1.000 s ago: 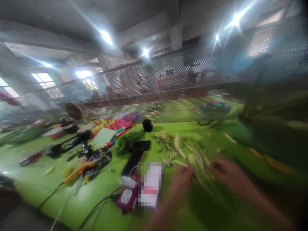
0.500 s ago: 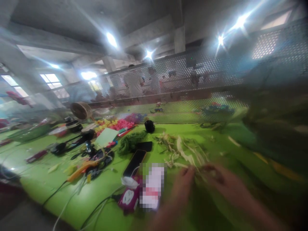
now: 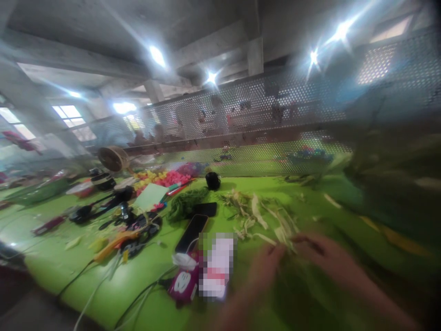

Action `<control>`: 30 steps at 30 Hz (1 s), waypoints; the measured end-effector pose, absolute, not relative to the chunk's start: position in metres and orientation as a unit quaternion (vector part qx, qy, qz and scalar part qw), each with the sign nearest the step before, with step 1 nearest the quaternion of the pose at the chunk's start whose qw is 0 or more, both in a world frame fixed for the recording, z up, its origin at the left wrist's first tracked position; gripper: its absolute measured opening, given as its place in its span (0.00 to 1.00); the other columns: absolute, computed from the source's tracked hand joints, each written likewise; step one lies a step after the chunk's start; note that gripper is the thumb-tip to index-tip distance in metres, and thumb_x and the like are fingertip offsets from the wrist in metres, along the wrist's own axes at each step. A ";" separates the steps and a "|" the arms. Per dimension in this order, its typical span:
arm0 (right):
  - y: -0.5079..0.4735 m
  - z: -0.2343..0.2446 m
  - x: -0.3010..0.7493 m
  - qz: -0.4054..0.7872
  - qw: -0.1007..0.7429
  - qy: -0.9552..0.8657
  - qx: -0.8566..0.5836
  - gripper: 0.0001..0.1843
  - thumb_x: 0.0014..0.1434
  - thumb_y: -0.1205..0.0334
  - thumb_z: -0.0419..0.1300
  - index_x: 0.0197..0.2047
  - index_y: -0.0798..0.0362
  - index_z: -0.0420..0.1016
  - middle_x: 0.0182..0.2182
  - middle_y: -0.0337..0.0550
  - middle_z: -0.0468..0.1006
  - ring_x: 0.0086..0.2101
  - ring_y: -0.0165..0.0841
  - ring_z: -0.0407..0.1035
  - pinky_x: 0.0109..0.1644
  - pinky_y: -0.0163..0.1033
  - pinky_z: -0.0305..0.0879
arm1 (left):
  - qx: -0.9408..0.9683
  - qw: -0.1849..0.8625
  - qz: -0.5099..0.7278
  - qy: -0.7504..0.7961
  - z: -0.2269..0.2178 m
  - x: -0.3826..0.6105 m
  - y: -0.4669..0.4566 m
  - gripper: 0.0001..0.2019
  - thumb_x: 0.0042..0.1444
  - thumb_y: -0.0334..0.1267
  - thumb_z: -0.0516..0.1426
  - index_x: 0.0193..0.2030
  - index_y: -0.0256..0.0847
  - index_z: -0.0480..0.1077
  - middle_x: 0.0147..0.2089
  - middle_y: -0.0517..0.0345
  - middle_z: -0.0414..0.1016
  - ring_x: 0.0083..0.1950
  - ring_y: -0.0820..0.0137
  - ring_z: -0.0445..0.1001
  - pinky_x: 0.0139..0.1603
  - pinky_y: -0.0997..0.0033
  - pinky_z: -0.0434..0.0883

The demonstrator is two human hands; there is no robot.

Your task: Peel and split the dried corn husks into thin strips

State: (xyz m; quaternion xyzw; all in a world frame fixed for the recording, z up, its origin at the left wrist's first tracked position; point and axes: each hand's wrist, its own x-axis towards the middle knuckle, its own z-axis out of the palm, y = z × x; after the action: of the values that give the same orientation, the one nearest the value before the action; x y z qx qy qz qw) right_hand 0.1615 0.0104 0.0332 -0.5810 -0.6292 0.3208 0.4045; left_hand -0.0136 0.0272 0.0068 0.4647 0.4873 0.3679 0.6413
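Both hands work close together at the front of the green table, blurred by motion. My left hand [image 3: 268,264] is closed, its fingertips pinched at the lower ends of some pale, dry husk-like strips [image 3: 257,212]. Just to its right, my right hand [image 3: 315,253] has thumb and fingers pressed together at the same strips; the exact piece it grips is smeared. The strips spread away from the fingers in a loose, tangled heap. Left of my left hand lies a phone-shaped thing with a blurred-out screen [image 3: 217,266].
A purple power socket [image 3: 182,282] with cables sits at the front. Behind it lie a dark phone [image 3: 192,233], green yarn-like material [image 3: 182,204] and an orange-handled glue gun [image 3: 115,246]. A black cup [image 3: 212,181] stands before the perforated partition [image 3: 241,158]. A dark mass fills the right side.
My left hand has moved slightly right and down, nearer my right hand. The right hand has barely shifted. The whole view has drifted a little.
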 end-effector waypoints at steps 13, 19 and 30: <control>0.007 0.034 0.158 0.337 0.410 -0.612 -0.587 0.10 0.53 0.54 0.59 0.27 0.50 0.76 0.25 0.36 0.77 0.30 0.34 0.71 0.35 0.37 0.65 | 0.507 0.669 0.328 0.433 0.010 -0.007 0.018 0.23 0.44 0.58 0.63 0.31 0.37 0.76 0.27 0.54 0.74 0.32 0.67 0.70 0.35 0.72 0.65; 0.009 0.023 0.154 0.276 0.425 -0.632 -0.587 0.11 0.58 0.54 0.57 0.28 0.50 0.71 0.27 0.37 0.74 0.30 0.33 0.69 0.34 0.36 0.62 | 0.520 0.658 0.328 0.435 0.009 -0.008 0.018 0.19 0.45 0.55 0.63 0.29 0.38 0.76 0.28 0.55 0.74 0.32 0.68 0.70 0.36 0.72 0.65; -0.003 0.039 0.156 0.182 0.423 -0.640 -0.615 0.15 0.61 0.47 0.53 0.41 0.46 0.74 0.42 0.45 0.78 0.41 0.41 0.72 0.43 0.44 0.65 | 0.438 0.643 0.396 0.488 0.008 -0.010 0.027 0.22 0.42 0.55 0.65 0.32 0.36 0.75 0.27 0.55 0.73 0.34 0.66 0.70 0.36 0.72 0.65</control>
State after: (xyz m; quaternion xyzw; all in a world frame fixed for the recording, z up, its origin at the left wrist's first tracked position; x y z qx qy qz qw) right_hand 0.1558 -0.0035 0.0387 -0.6153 -0.6399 0.1817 0.4230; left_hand -0.0102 0.0265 0.0077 0.4376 0.4880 0.3956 0.6433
